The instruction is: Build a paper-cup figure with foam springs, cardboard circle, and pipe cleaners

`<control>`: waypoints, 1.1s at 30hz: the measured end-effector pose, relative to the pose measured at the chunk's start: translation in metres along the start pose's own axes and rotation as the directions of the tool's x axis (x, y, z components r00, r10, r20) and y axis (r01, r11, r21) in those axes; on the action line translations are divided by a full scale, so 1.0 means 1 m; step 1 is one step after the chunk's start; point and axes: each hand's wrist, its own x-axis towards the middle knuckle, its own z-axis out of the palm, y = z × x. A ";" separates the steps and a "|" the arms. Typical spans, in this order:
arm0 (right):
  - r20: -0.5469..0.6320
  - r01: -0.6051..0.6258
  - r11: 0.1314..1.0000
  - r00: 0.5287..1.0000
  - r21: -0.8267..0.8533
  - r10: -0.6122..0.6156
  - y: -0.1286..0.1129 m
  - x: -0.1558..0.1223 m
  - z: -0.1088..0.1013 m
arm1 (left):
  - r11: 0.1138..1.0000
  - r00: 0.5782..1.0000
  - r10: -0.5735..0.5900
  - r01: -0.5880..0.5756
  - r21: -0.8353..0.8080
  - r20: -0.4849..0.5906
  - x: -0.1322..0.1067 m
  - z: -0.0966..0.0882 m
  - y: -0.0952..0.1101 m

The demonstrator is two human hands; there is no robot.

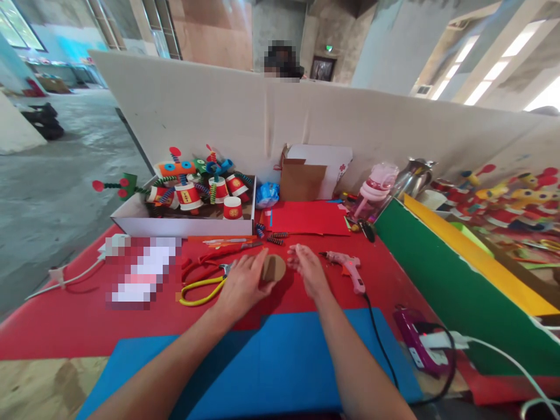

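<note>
My left hand [246, 279] is closed on a round brown cardboard piece [275, 268] at the middle of the red table, thumb at its near edge and fingers at its left side. On the other side of the piece, my right hand [307, 267] is apart from it, with its fingers loosely bent and nothing visible in them. A pink glue gun [349, 268] lies just right of my right hand. Yellow-handled scissors [202, 291] and red-handled pliers [202, 269] lie left of my left hand, which partly hides them.
A white box [184, 226] at the back left holds several paper-cup figures. Red paper sheets [308, 219] and striped coils [276, 238] lie behind my hands. A blue sheet [280, 361] covers the front. A purple power strip [422, 341] and green board [437, 286] stand right.
</note>
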 end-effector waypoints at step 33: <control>0.445 -0.342 0.812 0.888 0.473 0.114 0.014 -0.006 0.014 | 0.864 0.952 -0.093 -0.069 0.499 0.292 0.178 -0.055 -0.115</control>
